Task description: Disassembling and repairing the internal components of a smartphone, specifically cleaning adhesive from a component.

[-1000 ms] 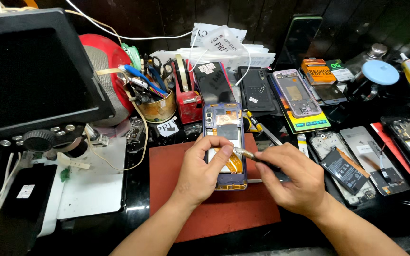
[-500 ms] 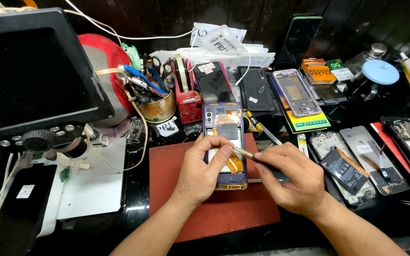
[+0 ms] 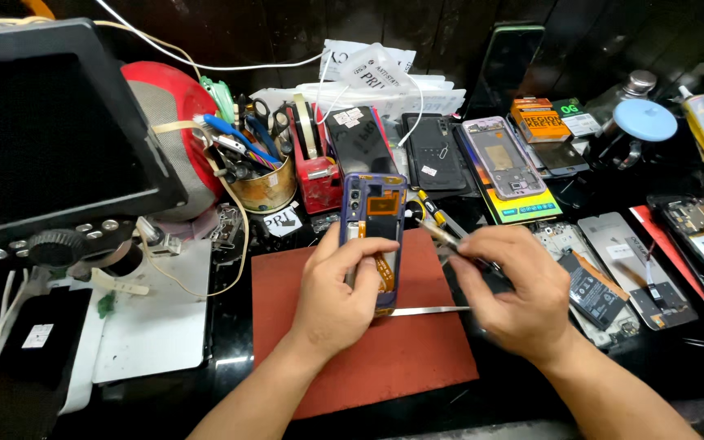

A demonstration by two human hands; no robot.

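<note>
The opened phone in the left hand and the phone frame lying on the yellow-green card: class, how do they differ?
The opened phone is blue-edged, held over the red mat by the left hand; the phone frame is pale lilac, lying untouched. The phone shows an orange flex strip; the frame shows none. Both lie open side up.

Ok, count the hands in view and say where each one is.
2. The left hand grips the opened phone over the red mat; the right hand holds a thin tool beside it. No others show.

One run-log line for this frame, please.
left hand: holds opened phone over red mat | right hand: grips thin tool beside phone | metal strip on mat
</note>
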